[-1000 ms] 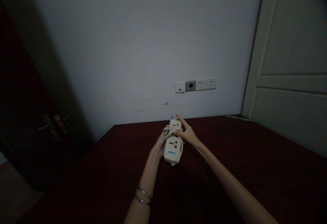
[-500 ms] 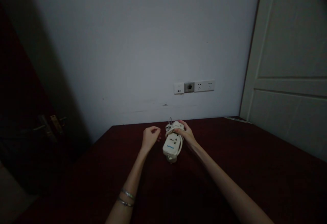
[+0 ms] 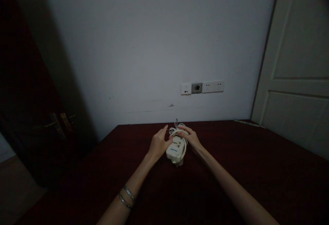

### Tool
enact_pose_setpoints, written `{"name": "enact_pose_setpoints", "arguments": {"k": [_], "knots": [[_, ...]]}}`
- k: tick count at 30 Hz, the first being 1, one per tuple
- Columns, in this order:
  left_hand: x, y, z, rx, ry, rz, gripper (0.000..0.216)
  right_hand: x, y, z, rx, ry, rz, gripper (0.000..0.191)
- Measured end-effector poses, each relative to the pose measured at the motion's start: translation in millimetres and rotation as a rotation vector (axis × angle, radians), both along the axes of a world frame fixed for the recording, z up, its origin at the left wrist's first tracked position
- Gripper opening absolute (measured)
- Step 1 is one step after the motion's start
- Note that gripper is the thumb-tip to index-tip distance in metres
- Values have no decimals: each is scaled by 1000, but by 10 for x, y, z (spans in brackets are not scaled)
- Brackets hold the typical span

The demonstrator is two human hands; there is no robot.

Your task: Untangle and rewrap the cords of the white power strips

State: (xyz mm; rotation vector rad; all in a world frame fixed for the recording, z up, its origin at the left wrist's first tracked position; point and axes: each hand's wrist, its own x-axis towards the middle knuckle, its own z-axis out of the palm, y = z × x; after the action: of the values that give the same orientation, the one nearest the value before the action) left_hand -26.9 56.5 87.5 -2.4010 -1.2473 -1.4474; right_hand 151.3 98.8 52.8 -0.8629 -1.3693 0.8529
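A white power strip with blue lettering lies on the dark red table, its white cord wrapped around it. A twist tie or thin wire loop sticks up at its far end. My right hand grips the strip and its cord from the right, with thumb and fingers over the wrapped cord. From the left, my left hand holds the strip's side. Its thumb lies against the upper edge, while the index finger points up beside the cord; the other fingers are mostly hidden.
Behind the dark red table is a pale wall with a row of sockets. A white panelled door stands at the right. On the left, a dark door has a metal handle. A thin strip lies at the table's back right.
My left hand has moved right, from beside the power strip to contact with it, its thumb and index finger spreading. My right hand stays on the strip. The view has shifted slightly left.
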Motion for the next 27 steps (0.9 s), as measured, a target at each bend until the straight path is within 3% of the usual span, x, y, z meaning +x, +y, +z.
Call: {"name": "enact_pose_setpoints", "arguments": {"k": [8,16,22,27], "knots": [[-44,-73,83,204,215,21,48,9,-88,156,29,-55,150,38],[-41,-76,64,279,371,41,47,52,-20,203,168,-260,23,36],[22,-101,11,278,397,88,43,-5,-53,144,135,-272,-86,33],[93,-94,22,159,432,147,35,1,-70,142,88,-253,-121,32]]}}
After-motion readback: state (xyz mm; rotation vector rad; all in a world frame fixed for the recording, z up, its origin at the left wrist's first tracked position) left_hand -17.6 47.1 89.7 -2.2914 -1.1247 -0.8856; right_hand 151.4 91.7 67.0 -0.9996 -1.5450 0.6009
